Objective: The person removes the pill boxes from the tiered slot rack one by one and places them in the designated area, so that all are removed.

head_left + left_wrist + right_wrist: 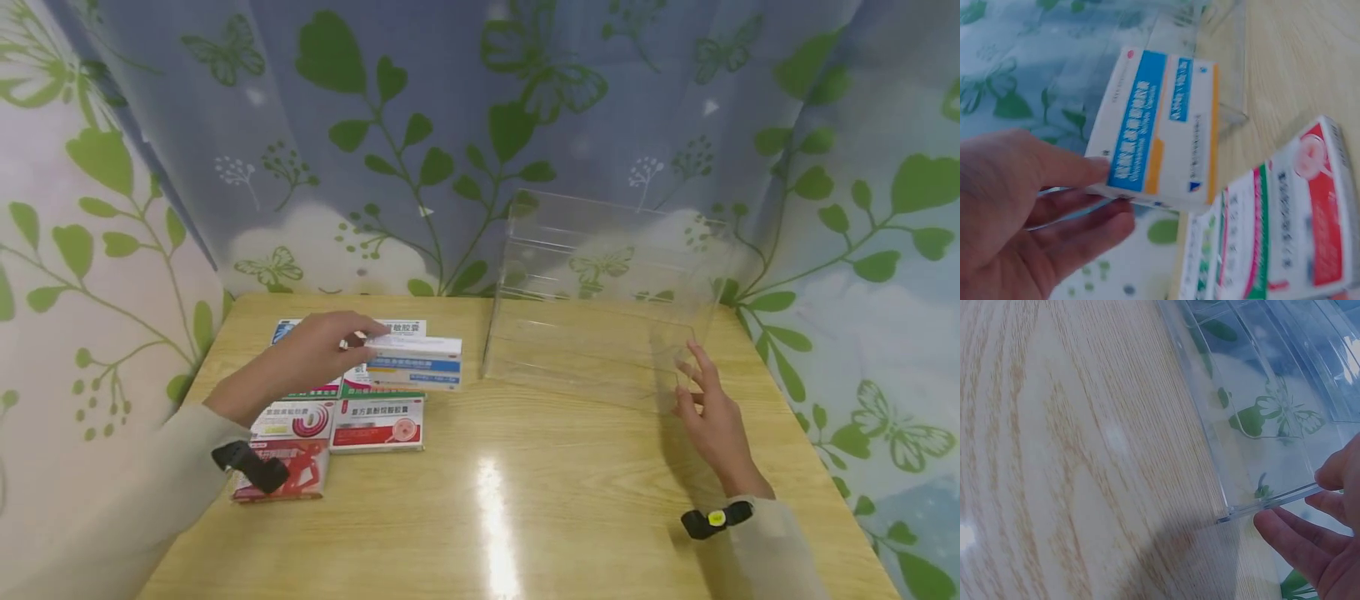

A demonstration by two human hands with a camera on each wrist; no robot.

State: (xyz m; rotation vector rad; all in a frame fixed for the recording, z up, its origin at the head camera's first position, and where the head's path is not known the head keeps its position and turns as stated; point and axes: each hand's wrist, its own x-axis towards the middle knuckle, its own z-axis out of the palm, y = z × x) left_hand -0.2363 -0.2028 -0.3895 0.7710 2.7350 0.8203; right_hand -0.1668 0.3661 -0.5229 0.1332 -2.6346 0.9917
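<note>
My left hand (318, 350) pinches one end of a white medicine box (416, 367) with a blue band, thumb on one side and fingers on the other. The left wrist view shows this box (1166, 131) tilted, with orange stripes beside the blue. Other medicine boxes lie under and beside it, one with a red band (377, 423). On the right, a clear plastic stepped display rack (585, 350) stands on the table. My right hand (712, 425) holds the rack's right side edge; in the right wrist view, the thumb and fingers (1300, 540) grip this thin wall.
Several medicine boxes form rows at the left of the wooden table (540, 483), the nearest a red one (303, 475) partly behind my left wrist strap. A leaf-and-butterfly curtain (435, 108) hangs behind the table and at both sides.
</note>
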